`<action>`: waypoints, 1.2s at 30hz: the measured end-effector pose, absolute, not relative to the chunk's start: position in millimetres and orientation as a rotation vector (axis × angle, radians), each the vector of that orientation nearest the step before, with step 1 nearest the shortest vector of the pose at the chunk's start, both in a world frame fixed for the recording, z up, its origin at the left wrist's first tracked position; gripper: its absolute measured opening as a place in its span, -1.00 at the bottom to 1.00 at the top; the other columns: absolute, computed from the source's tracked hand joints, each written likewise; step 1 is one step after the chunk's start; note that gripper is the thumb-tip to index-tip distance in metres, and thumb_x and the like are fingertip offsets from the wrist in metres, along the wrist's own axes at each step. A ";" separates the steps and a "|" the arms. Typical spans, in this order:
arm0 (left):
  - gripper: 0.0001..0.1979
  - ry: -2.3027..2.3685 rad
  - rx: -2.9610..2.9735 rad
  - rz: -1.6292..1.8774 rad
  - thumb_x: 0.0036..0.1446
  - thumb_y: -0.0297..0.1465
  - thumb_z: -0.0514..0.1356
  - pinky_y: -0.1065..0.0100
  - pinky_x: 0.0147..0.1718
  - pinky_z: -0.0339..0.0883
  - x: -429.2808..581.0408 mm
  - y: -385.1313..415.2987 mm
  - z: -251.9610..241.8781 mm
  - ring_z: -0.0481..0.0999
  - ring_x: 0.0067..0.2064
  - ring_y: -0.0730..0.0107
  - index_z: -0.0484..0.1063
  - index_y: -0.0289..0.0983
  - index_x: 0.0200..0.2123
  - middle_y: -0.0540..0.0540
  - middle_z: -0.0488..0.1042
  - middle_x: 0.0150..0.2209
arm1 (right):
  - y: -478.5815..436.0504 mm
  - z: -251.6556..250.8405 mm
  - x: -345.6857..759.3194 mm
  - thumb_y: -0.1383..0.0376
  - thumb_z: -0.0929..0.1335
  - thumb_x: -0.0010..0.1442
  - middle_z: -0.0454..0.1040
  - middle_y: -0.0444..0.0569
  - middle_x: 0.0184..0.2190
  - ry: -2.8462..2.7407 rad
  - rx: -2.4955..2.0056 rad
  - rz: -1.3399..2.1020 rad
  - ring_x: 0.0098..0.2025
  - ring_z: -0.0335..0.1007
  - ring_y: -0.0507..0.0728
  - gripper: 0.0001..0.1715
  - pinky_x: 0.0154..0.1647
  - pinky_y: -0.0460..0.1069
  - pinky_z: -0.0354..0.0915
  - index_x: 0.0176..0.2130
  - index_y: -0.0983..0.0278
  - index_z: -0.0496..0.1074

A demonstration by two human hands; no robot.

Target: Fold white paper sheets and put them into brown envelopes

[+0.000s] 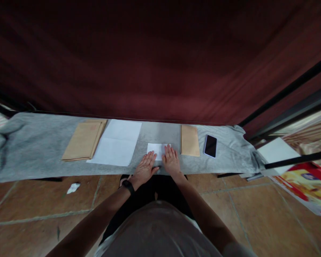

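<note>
On the table [160, 132] before you, a paper [158, 147] lies under your left hand [145, 168] and right hand [172, 163]. Leftward lie a larger sheet [117, 141], then envelopes [81, 142]; rightward, smaller envelopes [190, 141], then a phone [210, 145].

Head view, forward and down.

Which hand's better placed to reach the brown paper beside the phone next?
Probably your right hand: it's nearer the brown paper, with the left hand farther off. Both rest on the small white sheet.
</note>
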State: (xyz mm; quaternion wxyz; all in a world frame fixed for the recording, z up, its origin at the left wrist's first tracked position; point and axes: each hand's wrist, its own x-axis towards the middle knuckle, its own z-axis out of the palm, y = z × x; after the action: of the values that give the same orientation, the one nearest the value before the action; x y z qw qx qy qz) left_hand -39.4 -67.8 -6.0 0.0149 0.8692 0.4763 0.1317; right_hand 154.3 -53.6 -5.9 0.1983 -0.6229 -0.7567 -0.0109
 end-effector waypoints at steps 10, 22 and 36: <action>-0.35 1.457 2.743 0.381 0.37 -0.10 0.00 0.00 0.36 0.02 -45.5 -69.3 -3.2 0.01 0.44 0.05 0.09 -0.32 0.39 -0.33 0.02 0.43 | -89.3 -12.0 155.5 0.09 0.19 0.45 0.09 0.09 0.41 -2.296 -1.651 0.011 0.42 0.03 0.24 -0.33 0.41 0.20 -0.05 0.40 0.32 0.08; -0.39 1.523 2.697 0.346 0.42 -0.20 -0.16 0.05 0.39 -0.06 -15.2 -62.0 6.2 0.04 0.43 0.14 0.12 -0.46 0.36 -0.32 0.14 0.39 | -94.1 -11.6 164.2 0.13 0.17 0.45 0.14 0.14 0.39 -2.256 -1.700 -0.057 0.40 0.08 0.27 -0.34 0.40 0.22 -0.04 0.39 0.38 0.10; -0.37 1.599 2.632 0.305 0.41 -0.20 -0.17 0.04 0.39 -0.13 -6.3 -20.8 -1.4 -0.08 0.46 0.11 0.07 -0.48 0.38 -0.35 0.01 0.43 | -93.5 -12.2 165.1 0.14 0.18 0.44 0.17 0.13 0.38 -2.221 -1.670 -0.079 0.38 0.10 0.26 -0.36 0.40 0.20 -0.06 0.38 0.36 0.12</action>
State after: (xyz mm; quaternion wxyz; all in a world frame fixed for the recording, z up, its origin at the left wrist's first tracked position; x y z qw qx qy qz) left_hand -6.3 -20.8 -1.4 0.0237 0.8503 0.5165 0.0986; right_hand 165.1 -93.5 -12.2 0.1799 -0.5910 -0.7859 -0.0278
